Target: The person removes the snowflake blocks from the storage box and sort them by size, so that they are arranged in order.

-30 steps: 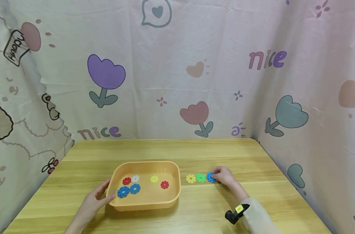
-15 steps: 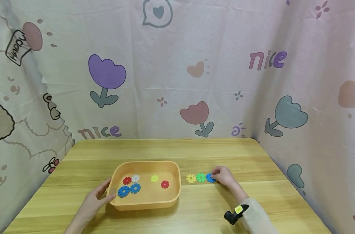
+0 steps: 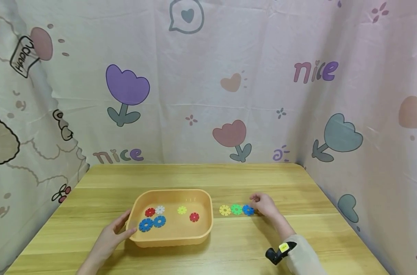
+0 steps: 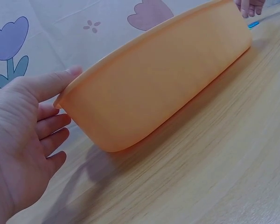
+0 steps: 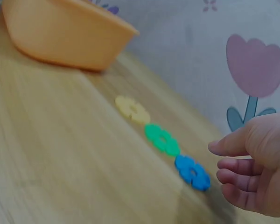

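My left hand [image 3: 110,235] holds the left side of an orange plastic basin [image 3: 170,241], thumb over the rim and the other fingers along the outside. To the basin's right, a yellow [image 3: 222,210], a green [image 3: 234,209] and a blue snowflake disc [image 3: 245,209] lie flat in a row on the table. Just beside and above the blue disc hovers my right hand [image 3: 265,205]. In the right wrist view its fingers are loosely bent, with nothing between them, apart from the blue disc [image 5: 184,164].
Inside the basin lie more snowflake discs: two blue ones [image 3: 143,224] close together, two red ones [image 3: 150,212], a white one [image 3: 159,209] and a small yellow one [image 3: 182,210]. A printed curtain [image 3: 181,137] hangs behind the wooden table [image 3: 194,175].
My right hand has let go of the blue disc and lifted slightly off it; the disc now lies beside the green one. The left hand stays on the basin.
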`<state>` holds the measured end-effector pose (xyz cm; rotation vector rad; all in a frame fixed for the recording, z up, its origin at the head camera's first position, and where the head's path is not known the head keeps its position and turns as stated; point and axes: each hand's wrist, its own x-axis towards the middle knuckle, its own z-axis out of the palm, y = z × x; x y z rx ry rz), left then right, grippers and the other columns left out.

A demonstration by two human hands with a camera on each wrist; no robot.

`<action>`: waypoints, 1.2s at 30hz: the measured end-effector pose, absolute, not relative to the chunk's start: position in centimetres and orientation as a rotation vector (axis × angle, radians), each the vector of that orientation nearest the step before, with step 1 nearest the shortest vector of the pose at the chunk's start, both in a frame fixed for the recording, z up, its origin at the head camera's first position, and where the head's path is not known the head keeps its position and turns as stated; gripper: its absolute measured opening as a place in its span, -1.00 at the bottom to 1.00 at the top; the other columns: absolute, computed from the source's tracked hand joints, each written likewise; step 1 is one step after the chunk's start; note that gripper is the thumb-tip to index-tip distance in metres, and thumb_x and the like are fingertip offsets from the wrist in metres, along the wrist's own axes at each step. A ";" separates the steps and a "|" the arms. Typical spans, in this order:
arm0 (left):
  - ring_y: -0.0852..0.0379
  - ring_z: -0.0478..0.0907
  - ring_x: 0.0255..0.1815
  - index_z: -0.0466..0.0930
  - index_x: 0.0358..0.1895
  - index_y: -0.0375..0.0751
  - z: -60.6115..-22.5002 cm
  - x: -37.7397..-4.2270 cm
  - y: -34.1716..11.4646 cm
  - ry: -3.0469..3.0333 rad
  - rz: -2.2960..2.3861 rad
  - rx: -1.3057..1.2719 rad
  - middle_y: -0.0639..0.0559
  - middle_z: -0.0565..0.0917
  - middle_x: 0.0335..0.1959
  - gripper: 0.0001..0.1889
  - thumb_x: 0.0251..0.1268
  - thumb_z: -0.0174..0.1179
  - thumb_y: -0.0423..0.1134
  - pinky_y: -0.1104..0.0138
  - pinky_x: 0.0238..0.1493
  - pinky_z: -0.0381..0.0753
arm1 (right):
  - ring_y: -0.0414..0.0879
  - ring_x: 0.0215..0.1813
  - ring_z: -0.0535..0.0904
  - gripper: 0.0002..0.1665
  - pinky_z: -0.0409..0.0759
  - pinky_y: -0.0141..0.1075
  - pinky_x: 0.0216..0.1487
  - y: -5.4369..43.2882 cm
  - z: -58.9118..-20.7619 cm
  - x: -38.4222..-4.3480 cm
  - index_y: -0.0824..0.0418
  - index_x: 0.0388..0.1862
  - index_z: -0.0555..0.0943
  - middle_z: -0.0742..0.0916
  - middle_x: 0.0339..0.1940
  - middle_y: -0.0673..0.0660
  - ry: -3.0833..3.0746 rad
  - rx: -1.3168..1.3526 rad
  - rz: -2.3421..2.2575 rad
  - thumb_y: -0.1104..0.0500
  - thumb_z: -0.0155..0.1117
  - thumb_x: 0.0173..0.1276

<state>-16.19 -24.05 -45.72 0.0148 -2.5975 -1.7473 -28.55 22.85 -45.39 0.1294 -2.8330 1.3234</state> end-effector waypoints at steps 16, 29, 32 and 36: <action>-0.32 -0.04 0.39 0.02 0.42 -0.35 -45.9 -16.2 -24.1 -2.606 -1.740 0.025 -0.35 0.05 0.41 -0.25 0.27 0.18 -0.19 -0.04 0.27 0.13 | -0.13 -0.41 0.48 -0.74 0.58 -0.24 -0.39 15.9 -39.5 -28.4 0.37 -0.14 0.57 0.60 -0.41 0.09 -2.763 0.414 1.522 0.31 0.30 0.18; -0.32 -0.07 0.39 0.04 0.42 -0.34 -45.7 -16.2 -24.0 -2.604 -1.761 0.067 -0.36 0.03 0.41 -0.24 0.25 0.20 -0.14 -0.06 0.28 0.10 | -0.17 -0.43 0.46 -0.73 0.51 -0.41 -0.47 8.5 -36.7 -28.3 0.33 -0.17 0.59 0.59 -0.44 0.06 -2.755 0.687 1.560 0.28 0.35 0.14; -0.33 -0.07 0.39 0.04 0.41 -0.37 -45.5 -16.2 -23.9 -2.612 -1.757 0.083 -0.37 0.03 0.41 -0.23 0.24 0.21 -0.15 -0.05 0.29 0.10 | -0.19 -0.46 0.45 -0.73 0.51 -0.43 -0.49 6.6 -36.7 -28.2 0.33 -0.16 0.59 0.58 -0.46 0.03 -2.789 0.752 1.500 0.27 0.36 0.15; -0.33 -0.06 0.39 0.04 0.40 -0.39 -45.5 -16.1 -23.8 -2.617 -1.760 0.096 -0.38 0.04 0.40 -0.24 0.24 0.20 -0.16 -0.03 0.30 0.09 | -0.22 -0.49 0.44 -0.72 0.50 -0.44 -0.52 4.4 -37.1 -27.7 0.36 -0.15 0.60 0.57 -0.49 0.01 -2.816 0.852 1.459 0.27 0.35 0.17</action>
